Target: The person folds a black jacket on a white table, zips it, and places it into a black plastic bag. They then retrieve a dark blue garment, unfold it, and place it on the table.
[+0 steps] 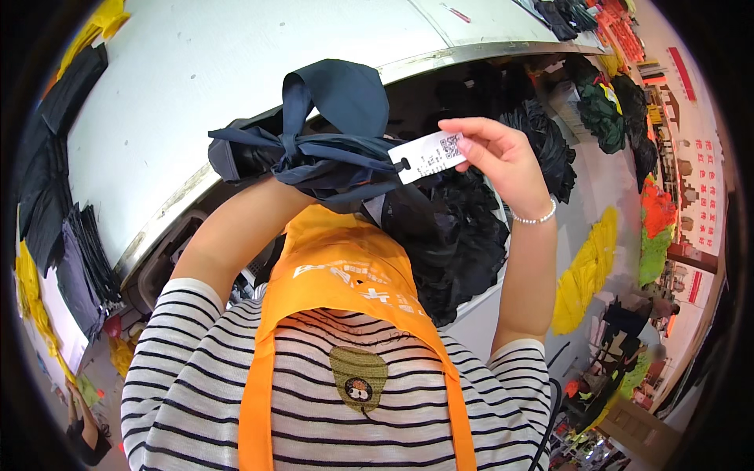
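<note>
A bundle of dark navy cloth (334,102) with a tied strap and a wide loop standing up lies over the near edge of the white table. My left forearm (239,224) reaches up beneath it. The cloth covers my left hand, so its fingers do not show. From the bundle's right side a white paper tag (428,159) sticks out on a dark loop, printed with a square code. My right hand (501,153) pinches the outer end of this tag between thumb and fingers.
White tabletop (196,63) stretches ahead and left. Dark cloth stacks (86,259) lie at the left. Right of my apron, black cloth (455,243) fills a pale-rimmed container. Yellow cloth (589,271) and dark green cloth (603,118) lie further right.
</note>
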`<act>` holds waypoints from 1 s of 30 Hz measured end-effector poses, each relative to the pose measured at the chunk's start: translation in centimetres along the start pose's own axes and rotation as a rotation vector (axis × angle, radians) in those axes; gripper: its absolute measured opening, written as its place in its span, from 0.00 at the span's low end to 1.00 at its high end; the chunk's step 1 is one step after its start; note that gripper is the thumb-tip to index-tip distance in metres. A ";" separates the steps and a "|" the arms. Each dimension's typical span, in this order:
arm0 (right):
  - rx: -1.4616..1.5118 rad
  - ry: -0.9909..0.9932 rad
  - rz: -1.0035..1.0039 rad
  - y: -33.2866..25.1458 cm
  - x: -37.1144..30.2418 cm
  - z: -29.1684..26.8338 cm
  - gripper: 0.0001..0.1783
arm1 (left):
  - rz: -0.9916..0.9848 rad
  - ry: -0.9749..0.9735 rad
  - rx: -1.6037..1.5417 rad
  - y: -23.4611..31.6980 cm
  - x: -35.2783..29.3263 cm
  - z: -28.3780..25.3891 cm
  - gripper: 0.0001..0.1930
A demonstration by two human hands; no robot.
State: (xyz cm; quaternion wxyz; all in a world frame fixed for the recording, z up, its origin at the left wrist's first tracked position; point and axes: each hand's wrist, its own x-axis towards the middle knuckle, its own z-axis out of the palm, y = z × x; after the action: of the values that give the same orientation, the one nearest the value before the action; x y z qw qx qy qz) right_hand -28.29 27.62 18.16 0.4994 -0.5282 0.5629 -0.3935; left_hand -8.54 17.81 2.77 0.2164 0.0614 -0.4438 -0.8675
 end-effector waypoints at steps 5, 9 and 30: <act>0.207 -0.112 0.204 0.2 -2.2 1.0 0.18 | 0.050 0.025 0.266 0.3 -0.6 -1.6 0.15; 0.285 -0.147 0.217 1.3 -3.9 3.2 0.25 | 0.095 0.024 0.455 1.0 -0.9 -2.9 0.14; 0.387 0.146 -0.012 4.5 -5.1 11.5 0.24 | 0.190 0.116 0.499 -0.3 2.1 -4.2 0.10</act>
State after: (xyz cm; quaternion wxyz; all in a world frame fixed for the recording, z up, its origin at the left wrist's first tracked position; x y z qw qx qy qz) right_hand -18.24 34.21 12.30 0.5472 -0.3957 0.5082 -0.5345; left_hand -9.26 13.91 0.23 0.3001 0.1205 -0.6344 -0.7021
